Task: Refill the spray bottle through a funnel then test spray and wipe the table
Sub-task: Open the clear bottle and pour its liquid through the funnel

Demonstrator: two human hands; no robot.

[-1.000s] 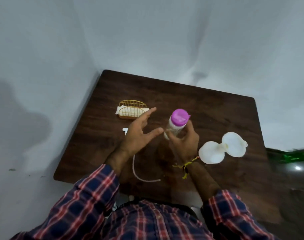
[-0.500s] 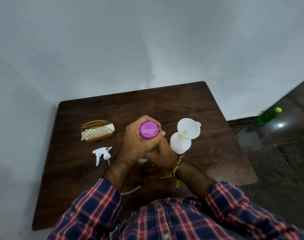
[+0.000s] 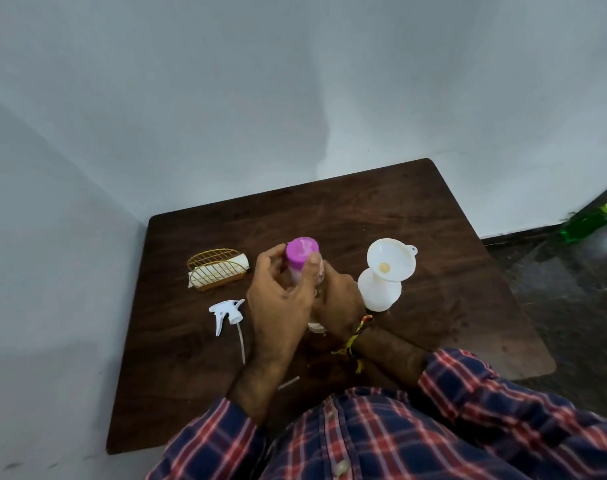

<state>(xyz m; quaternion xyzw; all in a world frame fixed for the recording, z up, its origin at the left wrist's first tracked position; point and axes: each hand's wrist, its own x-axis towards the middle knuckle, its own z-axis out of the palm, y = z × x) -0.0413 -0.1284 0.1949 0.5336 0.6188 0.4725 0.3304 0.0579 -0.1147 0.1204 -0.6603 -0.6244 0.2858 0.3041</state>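
Pale grey walls meet in a corner behind a dark wooden table (image 3: 416,216), which fills the middle of the head view.

Both hands meet over the table's centre around a clear bottle with a pink cap (image 3: 302,250). The left hand (image 3: 281,303) curls about the cap, thumb on its near side and fingers round the far side. The right hand (image 3: 340,303) wraps the bottle's body lower down, mostly hidden behind the left, so how its fingers lie cannot be told exactly. A braided thread band (image 3: 355,336) sits on the right wrist, and both forearms come out of red, white and navy plaid sleeves (image 3: 502,403).

Just right of the right hand stands the white spray bottle (image 3: 380,294), upright and with no sprayer on it, with a white funnel (image 3: 392,259) seated in its neck (a yellowish spot shows at the funnel's throat).

Left of the hands lies the white trigger sprayer head (image 3: 225,311) on its side, its thin dip tube (image 3: 241,344) trailing toward the person. Beyond it, toward the far left of the table, a gold wire holder (image 3: 217,273) carries folded white tissue.

Well apart from all this, on the dark floor at the right edge, a green bottle (image 3: 589,221) with a lighter green cap lies tilted by the wall.
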